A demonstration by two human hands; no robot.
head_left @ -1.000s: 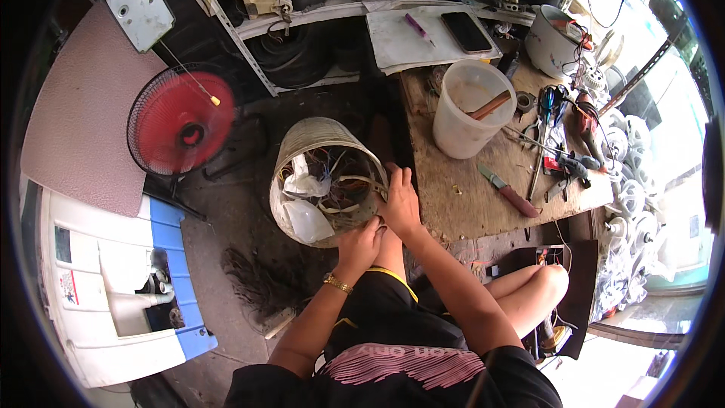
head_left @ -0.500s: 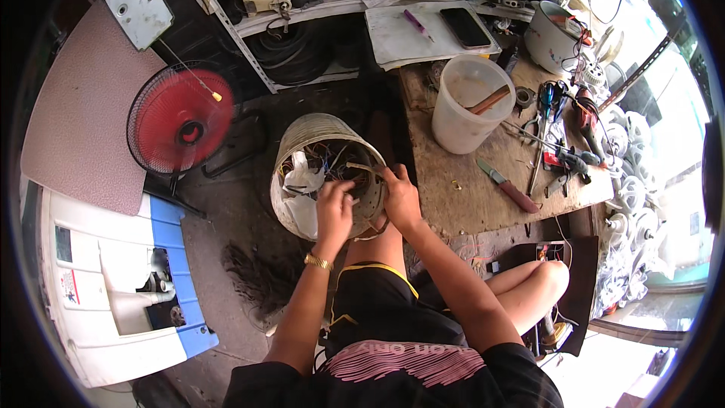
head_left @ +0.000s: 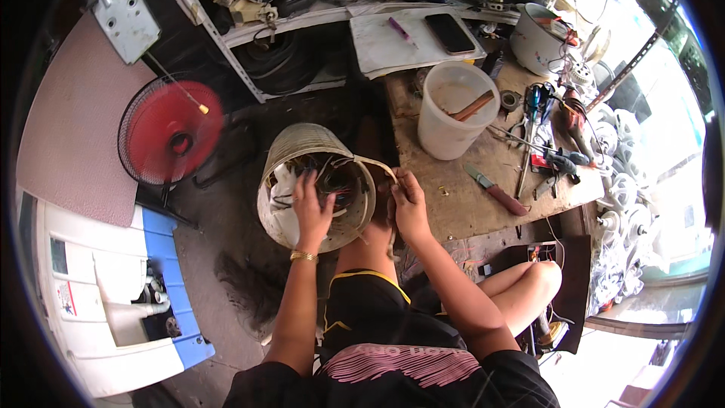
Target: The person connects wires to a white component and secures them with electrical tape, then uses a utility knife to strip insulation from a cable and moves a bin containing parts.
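A grimy whitish bucket [head_left: 303,141] lies tipped, its mouth facing me, beside my leg. Inside are tangled wires [head_left: 341,181] and white pieces [head_left: 283,185] that look like plastic. My left hand [head_left: 311,210], with a gold watch on the wrist, reaches over the mouth, fingers spread, at the contents; whether the fingertips touch them is hard to make out. A pale strap-like handle [head_left: 376,164] runs from the bucket's rim to my right hand [head_left: 410,202], which pinches it between closed fingers just right of the bucket.
On the wooden table [head_left: 445,204] to the right stand a translucent tub [head_left: 453,125], a knife [head_left: 497,190], screwdrivers [head_left: 535,102] and a drill [head_left: 575,125]. A red fan [head_left: 175,125] is at left. A phone [head_left: 451,33] lies on a white board [head_left: 377,49] farther back.
My right hand has pulled the strap handle out to the right, away from the rim. My left hand has shifted left and its fingers have spread. The whole view has moved slightly.
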